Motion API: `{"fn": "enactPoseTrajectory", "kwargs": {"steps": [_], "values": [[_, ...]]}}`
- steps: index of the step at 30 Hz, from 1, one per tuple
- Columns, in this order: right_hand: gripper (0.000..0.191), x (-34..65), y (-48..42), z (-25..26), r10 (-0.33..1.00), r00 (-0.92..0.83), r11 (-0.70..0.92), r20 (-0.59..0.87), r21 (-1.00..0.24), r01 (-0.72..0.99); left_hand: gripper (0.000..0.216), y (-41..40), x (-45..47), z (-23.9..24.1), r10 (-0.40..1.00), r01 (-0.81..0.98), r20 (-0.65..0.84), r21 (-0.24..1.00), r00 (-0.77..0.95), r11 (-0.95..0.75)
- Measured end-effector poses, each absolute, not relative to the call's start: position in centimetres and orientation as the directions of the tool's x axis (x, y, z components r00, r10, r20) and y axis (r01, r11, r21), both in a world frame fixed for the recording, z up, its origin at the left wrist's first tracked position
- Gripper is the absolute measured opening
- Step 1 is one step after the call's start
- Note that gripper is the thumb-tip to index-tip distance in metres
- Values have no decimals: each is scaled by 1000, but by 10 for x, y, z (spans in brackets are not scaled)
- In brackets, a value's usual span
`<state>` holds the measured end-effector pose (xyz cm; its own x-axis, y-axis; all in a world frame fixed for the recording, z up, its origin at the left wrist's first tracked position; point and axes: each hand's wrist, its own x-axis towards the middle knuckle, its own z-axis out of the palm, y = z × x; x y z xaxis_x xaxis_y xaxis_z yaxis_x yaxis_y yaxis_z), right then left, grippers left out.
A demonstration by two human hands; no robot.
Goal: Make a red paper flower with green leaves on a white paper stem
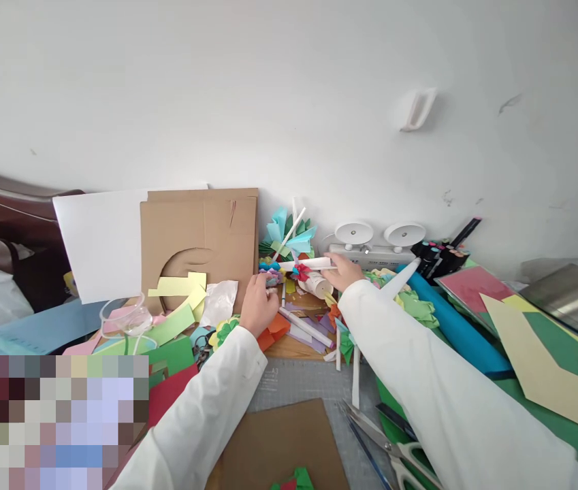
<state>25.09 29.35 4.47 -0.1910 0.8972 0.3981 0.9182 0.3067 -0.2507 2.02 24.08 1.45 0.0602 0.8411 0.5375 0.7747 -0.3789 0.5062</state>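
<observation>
My left hand is at the pile of paper crafts by the wall, its fingers curled in against a purple paper flower. What lies between those fingertips is hidden. My right hand has its fingers closed on the end of a white paper roll, which points left. Just under the roll sit a red paper flower and a white paper cup on its side. A light blue paper flower with a white stem leans on the wall behind. Orange paper lies below my left hand.
Cardboard sheets lean on the wall at left. A white double lamp and black markers stand at back right. Scissors and brown cardboard lie on a grey cutting mat. Coloured paper surrounds them.
</observation>
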Motion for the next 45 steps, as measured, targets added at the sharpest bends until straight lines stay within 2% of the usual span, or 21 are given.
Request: {"fn": "enactPoseTrajectory", "kwargs": {"steps": [5, 9, 12, 14, 18, 23, 29, 36, 39, 42, 45], "values": [[28, 245, 244, 42, 821, -448, 547, 355, -262, 795, 44, 240, 24, 29, 803, 749, 582, 473, 130, -464], [31, 240, 212, 37, 769, -576, 635, 279, -224, 739, 42, 230, 40, 36, 767, 720, 529, 365, 362, -591], [36, 242, 223, 38, 810, -509, 565, 291, -156, 810, 41, 219, 49, 32, 749, 719, 424, 269, 510, -641], [34, 242, 237, 35, 845, -460, 500, 272, -99, 861, 41, 214, 52, 28, 756, 744, 362, 209, 545, -635], [33, 227, 247, 17, 886, -423, 428, 190, 13, 904, 33, 208, 53, 24, 786, 799, 294, 107, 544, -592], [33, 217, 241, 10, 920, -339, 331, 198, 73, 941, 36, 209, 56, 19, 830, 860, 288, 40, 477, -508], [46, 248, 251, 43, 923, -209, 203, 322, 52, 978, 26, 221, 47, 8, 893, 926, 290, 50, 345, -374], [38, 285, 268, 57, 922, -92, 104, 375, -12, 995, 21, 223, 39, 3, 917, 937, 281, 127, 282, -327], [30, 291, 274, 55, 931, -188, 197, 313, 2, 980, 23, 221, 41, 12, 909, 925, 308, 166, 281, -342], [19, 283, 275, 45, 904, -390, 393, 176, 22, 919, 27, 218, 47, 25, 893, 905, 343, 205, 291, -373], [22, 268, 271, 29, 826, -561, 562, 57, 2, 827, 34, 213, 54, 35, 866, 870, 372, 230, 335, -436]]}}
